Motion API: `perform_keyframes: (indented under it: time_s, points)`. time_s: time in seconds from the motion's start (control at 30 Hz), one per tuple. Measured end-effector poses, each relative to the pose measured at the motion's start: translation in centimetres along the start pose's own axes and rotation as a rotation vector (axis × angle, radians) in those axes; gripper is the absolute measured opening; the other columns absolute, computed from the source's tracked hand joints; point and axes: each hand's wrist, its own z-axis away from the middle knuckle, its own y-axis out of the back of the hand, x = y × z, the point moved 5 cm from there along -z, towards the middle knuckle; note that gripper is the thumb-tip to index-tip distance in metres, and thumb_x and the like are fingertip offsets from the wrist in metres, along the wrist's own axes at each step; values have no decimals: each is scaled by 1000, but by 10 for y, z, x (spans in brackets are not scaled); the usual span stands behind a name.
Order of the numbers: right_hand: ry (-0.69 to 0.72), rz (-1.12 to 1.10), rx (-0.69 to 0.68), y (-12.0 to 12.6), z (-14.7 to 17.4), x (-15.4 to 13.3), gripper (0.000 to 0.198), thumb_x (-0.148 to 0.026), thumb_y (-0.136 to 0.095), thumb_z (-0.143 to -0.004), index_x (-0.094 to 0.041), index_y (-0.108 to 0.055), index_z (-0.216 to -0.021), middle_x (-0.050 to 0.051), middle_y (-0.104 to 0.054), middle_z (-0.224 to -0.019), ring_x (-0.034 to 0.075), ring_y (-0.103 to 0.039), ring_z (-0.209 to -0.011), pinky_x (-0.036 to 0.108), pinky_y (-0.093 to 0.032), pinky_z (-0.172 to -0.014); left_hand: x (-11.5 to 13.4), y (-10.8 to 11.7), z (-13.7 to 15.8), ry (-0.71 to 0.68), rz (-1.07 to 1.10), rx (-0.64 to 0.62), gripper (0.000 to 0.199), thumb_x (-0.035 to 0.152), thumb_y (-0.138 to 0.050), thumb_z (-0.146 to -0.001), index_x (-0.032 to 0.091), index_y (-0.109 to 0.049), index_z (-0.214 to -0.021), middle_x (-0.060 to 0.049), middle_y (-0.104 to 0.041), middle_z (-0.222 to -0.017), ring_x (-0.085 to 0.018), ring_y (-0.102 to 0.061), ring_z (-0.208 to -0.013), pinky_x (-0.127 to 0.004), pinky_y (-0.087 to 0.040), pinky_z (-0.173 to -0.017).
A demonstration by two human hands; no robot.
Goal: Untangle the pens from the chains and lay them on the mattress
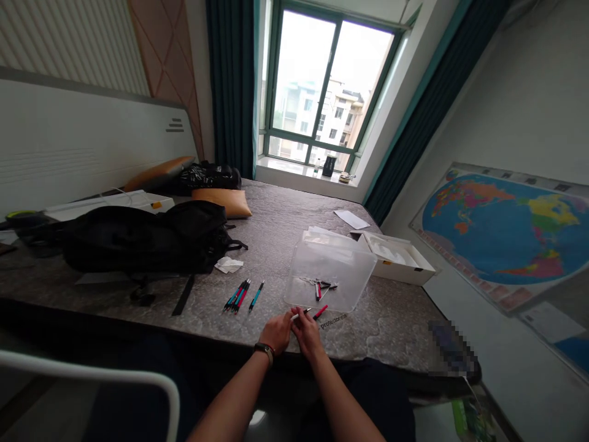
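My left hand (275,334) is closed, its fingertips against those of my right hand (307,336) at the near edge of the mattress. Between them shows a thin white pen part (297,317) with a dark tip; both hands seem to grip it. A red pen barrel (321,312) sticks out just beyond my right fingers; whether it is held or lying there I cannot tell. Right ahead stands a clear plastic box (338,270) with several loose pen parts (318,290) in it. To the left lie a bunch of red and blue pens (237,296) and one blue pen (256,296) apart.
A black backpack (147,239) covers the left of the mattress, with crumpled tissue (229,264) beside it. An orange cushion (225,202) lies behind. Right of the plastic box is an open white carton (398,258). A white metal rail (92,371) crosses the lower left.
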Motion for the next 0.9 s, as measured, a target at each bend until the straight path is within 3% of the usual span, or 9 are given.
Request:
perform_keyframes:
  time_s: [0.13,0.27,0.37,0.53,0.63,0.73,0.8,0.9]
  points:
    - [0,29,20,1,-5,2,33,-52,-74,-69,-26,-66,-87,3,-70,-97,23,-66,-96,36,-54,-82,-1,-2,1,-3,0,26,34,21,-35,-95,23,-45,-128,-7,-69,-98,-23,-65,-90,-33,-45,-79]
    - [-61,-91,-85,2,-3,-1,39,-50,-77,-67,-25,-64,-94,6,-69,-107,24,-65,-100,37,-55,-80,-1,-4,2,21,-6,45,32,23,-32,-97,24,-46,-125,-7,-69,-98,-23,-65,-91,-32,-45,-79]
    - [-53,-77,-75,11,0,-8,40,-49,-80,-64,-23,-65,-91,7,-69,-104,24,-65,-100,37,-55,-80,1,-7,1,24,-38,24,30,25,-30,-98,23,-48,-121,-8,-68,-97,-23,-65,-90,-32,-45,-79]
    - [14,198,24,29,8,-21,45,-55,-81,-58,-19,-60,-75,4,-67,-79,22,-69,-80,30,-56,-62,2,-3,-6,-53,-100,-129,27,29,-30,-99,20,-52,-110,-9,-68,-94,-23,-66,-88,-32,-48,-77]
    - [92,436,-69,32,17,-35,51,-60,-79,-59,-18,-60,-83,3,-66,-77,21,-69,-68,29,-54,-53,-2,7,-6,-155,-104,-246,27,33,-31,-98,20,-54,-107,-10,-69,-91,-23,-67,-84,-32,-48,-73]
    - [220,721,-201,26,26,-48,45,-61,-71,-69,-18,-61,-78,3,-66,-71,21,-68,-65,29,-54,-56,-7,18,0,-266,-89,-325,27,35,-33,-98,20,-54,-107,-9,-69,-91,-24,-67,-82,-31,-48,-71]
    - [268,852,-230,20,27,-51,41,-60,-65,-76,-18,-62,-77,4,-67,-68,19,-68,-62,29,-53,-58,-11,25,3,-296,-49,-326,26,34,-35,-98,21,-55,-107,-8,-69,-91,-23,-67,-83,-30,-47,-72]
    - [230,853,-219,9,20,-48,38,-56,-55,-85,-19,-61,-87,2,-67,-66,16,-64,-52,26,-49,-52,-23,35,4,-252,28,-244,26,31,-36,-98,21,-57,-109,-7,-69,-93,-22,-67,-85,-30,-48,-75]
